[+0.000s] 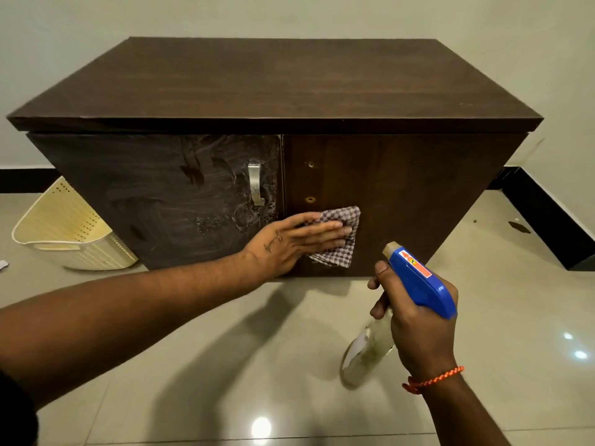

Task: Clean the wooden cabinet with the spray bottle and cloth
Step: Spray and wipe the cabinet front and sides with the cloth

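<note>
Left hand (283,243) flat, pressing cloth (346,215) on cabinet (273,85); right hand (415,329) grips spray bottle (418,281) just beside. Best: spray dry door (418,188) beyond fingertips (347,230), wipe overlapping strokes.

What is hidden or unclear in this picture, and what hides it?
Head view:
1. Cloth: middle covered by the left hand.
2. Spray bottle: neck wrapped by the right hand, body blurred, so liquid level unreadable.
3. Basket: one end behind the cabinet.
</note>
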A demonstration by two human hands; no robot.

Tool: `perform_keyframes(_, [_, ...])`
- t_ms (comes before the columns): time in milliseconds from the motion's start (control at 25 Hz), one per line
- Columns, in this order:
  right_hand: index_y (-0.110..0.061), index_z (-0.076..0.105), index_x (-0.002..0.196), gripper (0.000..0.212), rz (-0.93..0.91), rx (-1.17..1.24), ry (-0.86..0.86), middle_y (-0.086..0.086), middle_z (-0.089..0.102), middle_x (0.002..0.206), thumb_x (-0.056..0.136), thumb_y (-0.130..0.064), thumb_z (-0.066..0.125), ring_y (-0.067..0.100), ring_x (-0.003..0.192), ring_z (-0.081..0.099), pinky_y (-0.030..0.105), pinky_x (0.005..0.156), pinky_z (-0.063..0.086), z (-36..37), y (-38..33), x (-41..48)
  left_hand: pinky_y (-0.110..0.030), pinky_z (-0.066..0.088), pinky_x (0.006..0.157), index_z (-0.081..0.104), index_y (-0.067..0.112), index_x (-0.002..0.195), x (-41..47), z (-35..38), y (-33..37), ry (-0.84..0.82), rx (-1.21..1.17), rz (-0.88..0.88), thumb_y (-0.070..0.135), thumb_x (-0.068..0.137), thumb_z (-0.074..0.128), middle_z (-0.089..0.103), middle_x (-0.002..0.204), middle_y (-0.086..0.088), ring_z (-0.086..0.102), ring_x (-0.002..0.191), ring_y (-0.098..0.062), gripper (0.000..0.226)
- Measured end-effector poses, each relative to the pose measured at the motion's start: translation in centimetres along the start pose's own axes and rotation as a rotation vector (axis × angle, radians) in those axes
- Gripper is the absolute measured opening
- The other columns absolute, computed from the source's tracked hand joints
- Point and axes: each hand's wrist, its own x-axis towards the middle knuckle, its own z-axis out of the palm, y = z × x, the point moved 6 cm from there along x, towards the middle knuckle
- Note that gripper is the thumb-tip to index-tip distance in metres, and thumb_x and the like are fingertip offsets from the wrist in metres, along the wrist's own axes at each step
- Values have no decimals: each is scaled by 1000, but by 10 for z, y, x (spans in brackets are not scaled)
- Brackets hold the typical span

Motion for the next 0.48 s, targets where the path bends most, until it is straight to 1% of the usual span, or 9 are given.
perform_keyframes(80, [-9,71,81,23,-11,21,1,5,71,69,87,-32,68,26,43,62,26,47,53,7,-8,2,-50,-29,116,-31,25,155,7,-25,-37,33,2,-61,22,102,39,-42,160,-5,-44,143,-26,88])
perform_keyframes(160, [-7,71,80,24,-11,42,-2,6,71,69,88,-30,68,27,43,62,26,47,53,11,-15,1,-49,-25,118,-24,27,158,12,-52,-76,100,-4,-103,23,103,36,-32,165,-3,-31,150,-22,82])
perform_keyframes(240, [-5,71,82,26,2,66,-1,7,71,70,88,-30,69,27,43,61,25,47,52,13,-22,1,-50,-20,119,-18,27,160,16,-72,-109,141,2,-107,26,104,33,-20,169,-2,-17,155,-20,76])
perform_keyframes(360, [-3,71,84,20,-9,86,-8,7,70,69,91,-21,69,25,43,61,24,46,51,13,-30,-1,-49,-14,121,-17,27,161,14,-83,-127,135,17,-64,32,105,31,-18,170,-3,-16,154,-22,73])
perform_keyframes(480, [-2,71,85,20,-19,85,9,7,70,69,92,-20,69,23,44,61,23,46,51,5,-34,0,-49,-12,123,-13,27,162,14,-85,-129,150,-24,-60,30,107,31,-16,170,-4,-16,154,-24,70])
